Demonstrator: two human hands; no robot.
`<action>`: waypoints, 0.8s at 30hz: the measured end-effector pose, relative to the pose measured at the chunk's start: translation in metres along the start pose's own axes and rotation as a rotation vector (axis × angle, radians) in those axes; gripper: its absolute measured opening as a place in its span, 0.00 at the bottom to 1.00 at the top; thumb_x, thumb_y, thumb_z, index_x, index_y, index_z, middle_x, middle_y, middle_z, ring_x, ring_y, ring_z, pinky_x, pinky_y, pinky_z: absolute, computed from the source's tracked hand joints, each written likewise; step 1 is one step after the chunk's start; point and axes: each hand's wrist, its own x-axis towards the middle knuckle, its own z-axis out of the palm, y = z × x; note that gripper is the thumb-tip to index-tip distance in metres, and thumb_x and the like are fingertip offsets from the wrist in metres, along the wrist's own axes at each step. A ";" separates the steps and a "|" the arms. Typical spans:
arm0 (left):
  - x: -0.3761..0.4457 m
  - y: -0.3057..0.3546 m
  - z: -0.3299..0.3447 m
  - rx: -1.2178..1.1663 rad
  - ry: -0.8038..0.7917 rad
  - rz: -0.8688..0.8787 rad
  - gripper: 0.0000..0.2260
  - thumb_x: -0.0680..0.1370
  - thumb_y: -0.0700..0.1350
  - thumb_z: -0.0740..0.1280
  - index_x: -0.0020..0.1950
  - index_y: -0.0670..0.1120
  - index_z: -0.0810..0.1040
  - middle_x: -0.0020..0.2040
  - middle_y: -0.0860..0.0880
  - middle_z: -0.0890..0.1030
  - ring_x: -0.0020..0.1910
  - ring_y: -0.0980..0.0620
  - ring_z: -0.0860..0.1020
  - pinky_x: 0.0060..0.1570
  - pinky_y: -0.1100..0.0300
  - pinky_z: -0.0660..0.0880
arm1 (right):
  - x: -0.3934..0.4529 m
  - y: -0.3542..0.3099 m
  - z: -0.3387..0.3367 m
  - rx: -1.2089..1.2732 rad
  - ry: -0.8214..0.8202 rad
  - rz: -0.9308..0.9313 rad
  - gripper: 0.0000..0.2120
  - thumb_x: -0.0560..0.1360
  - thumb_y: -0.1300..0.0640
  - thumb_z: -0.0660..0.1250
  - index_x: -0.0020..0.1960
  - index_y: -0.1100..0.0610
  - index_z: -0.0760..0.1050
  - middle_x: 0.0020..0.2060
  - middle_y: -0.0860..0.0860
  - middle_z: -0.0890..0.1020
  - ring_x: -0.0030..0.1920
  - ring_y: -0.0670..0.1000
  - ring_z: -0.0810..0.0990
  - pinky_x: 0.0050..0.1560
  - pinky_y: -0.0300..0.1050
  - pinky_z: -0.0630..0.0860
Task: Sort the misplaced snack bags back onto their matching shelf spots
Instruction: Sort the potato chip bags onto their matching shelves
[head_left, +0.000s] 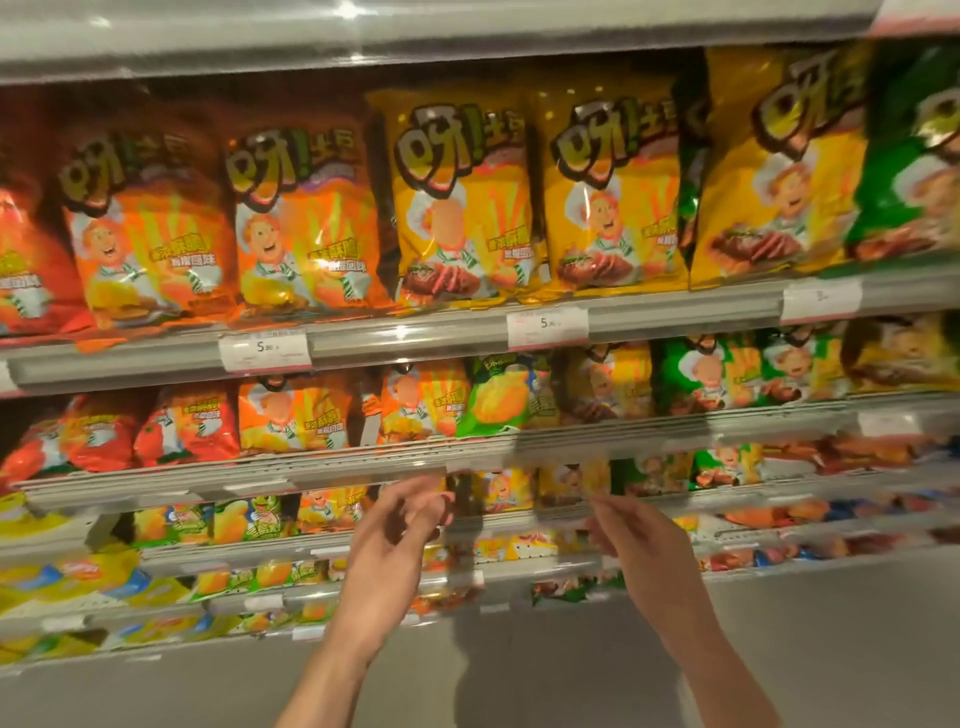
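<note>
From my remote feed, the upper shelf carries upright snack bags: orange bags toward 9 o'clock, yellow bags near centre, a green bag at 3 o'clock. White price tags (figures blurred) sit on its front rail. The second shelf holds red bags toward 8 o'clock, a light-green bag among orange ones, and more green and yellow bags toward 3 o'clock. Lower shelves toward 7 o'clock blur into mixed packets.

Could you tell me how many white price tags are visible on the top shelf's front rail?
3: left tag, middle tag, right tag. Others may lie beyond the frame.
</note>
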 end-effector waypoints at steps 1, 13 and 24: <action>0.003 0.002 0.004 -0.013 -0.012 0.000 0.07 0.80 0.45 0.69 0.57 0.52 0.82 0.47 0.57 0.87 0.51 0.58 0.84 0.65 0.45 0.76 | 0.000 0.000 -0.005 -0.015 0.014 0.006 0.07 0.81 0.59 0.66 0.52 0.50 0.82 0.40 0.45 0.87 0.43 0.44 0.86 0.45 0.32 0.80; 0.061 0.008 0.027 0.009 -0.080 0.139 0.17 0.74 0.63 0.66 0.58 0.56 0.79 0.51 0.54 0.84 0.50 0.56 0.83 0.55 0.56 0.80 | 0.032 -0.017 -0.019 -0.147 0.056 -0.068 0.06 0.80 0.60 0.67 0.49 0.53 0.82 0.38 0.48 0.86 0.40 0.44 0.84 0.43 0.33 0.78; 0.136 0.008 0.083 0.385 0.006 0.024 0.27 0.80 0.55 0.68 0.77 0.49 0.67 0.71 0.47 0.75 0.71 0.45 0.72 0.71 0.48 0.70 | 0.134 -0.042 0.030 -0.260 -0.182 -0.036 0.18 0.81 0.54 0.66 0.70 0.53 0.73 0.55 0.48 0.81 0.54 0.45 0.82 0.48 0.27 0.75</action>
